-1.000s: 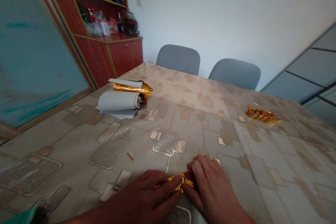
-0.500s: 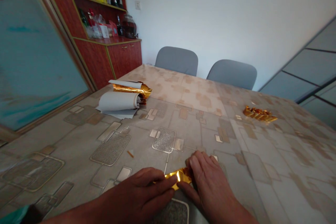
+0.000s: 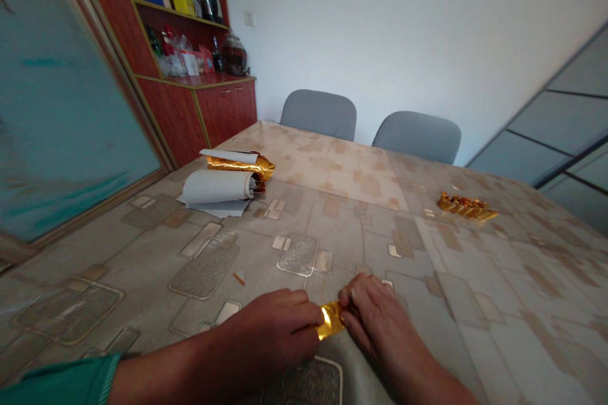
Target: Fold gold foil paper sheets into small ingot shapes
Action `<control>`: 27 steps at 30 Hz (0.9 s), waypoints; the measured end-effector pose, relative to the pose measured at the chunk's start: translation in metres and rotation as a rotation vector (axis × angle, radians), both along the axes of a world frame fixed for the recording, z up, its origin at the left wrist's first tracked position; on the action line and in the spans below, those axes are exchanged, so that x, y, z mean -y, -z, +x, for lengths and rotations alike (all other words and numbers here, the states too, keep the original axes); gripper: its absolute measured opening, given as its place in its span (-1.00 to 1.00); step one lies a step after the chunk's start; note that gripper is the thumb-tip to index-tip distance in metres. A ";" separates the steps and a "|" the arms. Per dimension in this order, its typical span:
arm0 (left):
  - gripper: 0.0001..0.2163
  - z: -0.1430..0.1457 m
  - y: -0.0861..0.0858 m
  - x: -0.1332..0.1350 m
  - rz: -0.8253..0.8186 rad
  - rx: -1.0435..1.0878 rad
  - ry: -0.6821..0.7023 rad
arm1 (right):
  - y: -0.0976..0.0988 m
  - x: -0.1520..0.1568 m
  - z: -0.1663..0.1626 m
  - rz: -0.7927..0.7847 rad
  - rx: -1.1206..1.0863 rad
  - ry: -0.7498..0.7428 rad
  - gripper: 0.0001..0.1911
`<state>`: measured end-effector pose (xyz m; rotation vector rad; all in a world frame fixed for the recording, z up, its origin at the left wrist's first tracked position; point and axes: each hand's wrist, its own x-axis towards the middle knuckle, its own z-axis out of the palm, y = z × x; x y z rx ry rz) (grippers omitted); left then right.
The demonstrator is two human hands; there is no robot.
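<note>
Between my two hands, low in the head view, is a small folded piece of gold foil paper (image 3: 329,321). My left hand (image 3: 280,329) has its fingers curled closed over the foil's left end. At the right end, my right hand (image 3: 377,316) pinches the foil with thumb and fingers. Only the shiny middle of the piece shows; both ends are hidden under my fingers. The foil is at or just above the patterned tablecloth (image 3: 294,215).
A loose roll of white-backed paper (image 3: 218,186) and gold foil sheets (image 3: 232,164) lie at the back left. Folded gold foil pieces (image 3: 468,207) stand in a row at the right. A small paper scrap (image 3: 238,278) lies left of centre. Two grey chairs (image 3: 318,114) stand behind.
My left hand's fingers have gone from lying flat along the foil to curling closed around its left end. The left forearm has come further into view, showing a green sleeve.
</note>
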<state>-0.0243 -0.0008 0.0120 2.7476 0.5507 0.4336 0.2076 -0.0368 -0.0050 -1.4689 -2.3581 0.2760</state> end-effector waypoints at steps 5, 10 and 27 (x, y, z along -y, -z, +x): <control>-0.82 0.001 -0.004 -0.002 -0.001 0.007 0.048 | 0.002 0.002 -0.001 0.047 0.011 -0.006 -0.75; -0.84 -0.008 0.007 0.000 0.127 0.016 0.079 | 0.000 0.003 -0.002 0.018 -0.001 0.000 -0.74; -0.66 -0.025 0.002 0.011 0.021 0.001 0.112 | 0.009 0.000 -0.008 0.106 0.061 0.081 -0.85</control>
